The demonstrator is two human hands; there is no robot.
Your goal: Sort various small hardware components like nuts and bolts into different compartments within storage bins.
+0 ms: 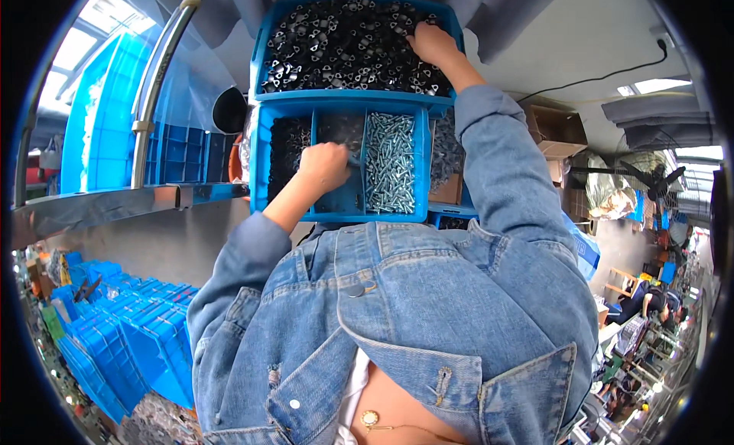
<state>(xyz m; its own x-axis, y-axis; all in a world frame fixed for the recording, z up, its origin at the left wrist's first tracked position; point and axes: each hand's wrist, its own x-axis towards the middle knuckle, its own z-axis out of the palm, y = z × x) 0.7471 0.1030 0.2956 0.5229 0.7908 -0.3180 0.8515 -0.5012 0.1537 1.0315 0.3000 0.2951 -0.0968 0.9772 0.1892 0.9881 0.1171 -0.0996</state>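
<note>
My left hand [324, 167] is closed over the middle compartment of a blue divided bin [420, 204]. Its fingers are curled under, hiding whatever they hold. Silvery screws [390, 162] fill the compartment on the right, and small dark parts [284, 158] lie in the left one. Farther off, a larger blue bin [344, 95] is heaped with small black metal clips [336, 47] with looped ends. My right hand [433, 44] reaches into its right side, fingers bent down and together among the clips. Whether a clip is between those fingertips is hidden.
A metal rail [99, 212] and upright pole [157, 86] stand at the left. Blue crates [130, 330] are stacked at lower left. Cardboard boxes [556, 130] and a black cable [596, 79] are at the right. People [654, 303] work farther right.
</note>
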